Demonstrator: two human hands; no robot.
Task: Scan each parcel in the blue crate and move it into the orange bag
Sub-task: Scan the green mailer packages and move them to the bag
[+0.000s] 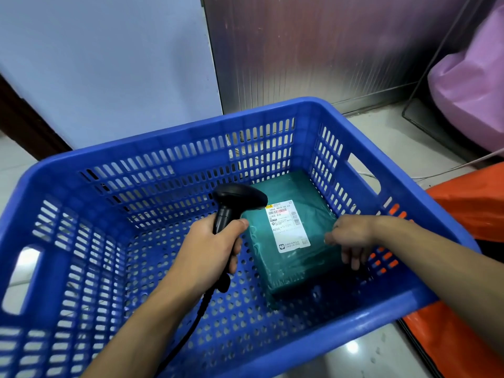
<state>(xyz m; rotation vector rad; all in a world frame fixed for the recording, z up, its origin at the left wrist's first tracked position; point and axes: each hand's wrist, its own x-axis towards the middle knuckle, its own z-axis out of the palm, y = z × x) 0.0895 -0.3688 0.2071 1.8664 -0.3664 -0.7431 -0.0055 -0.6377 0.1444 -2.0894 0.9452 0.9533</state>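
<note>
A green wrapped parcel point(297, 257) with a white shipping label point(287, 226) lies on the floor of the blue crate point(272, 347), toward its right side. My left hand point(215, 246) grips the handle of a black barcode scanner point(237, 200), whose head points at the label. My right hand point(351, 238) reaches over the crate's right rim, its fingers hanging loosely at the parcel's right edge. The orange bag point(469, 203) lies just outside the crate on the right.
A pink plastic bag point(471, 85) sits at the back right on a wire frame. A white board and a ribbed metal panel stand behind the crate. The scanner's black cable point(188, 336) runs down toward me inside the crate.
</note>
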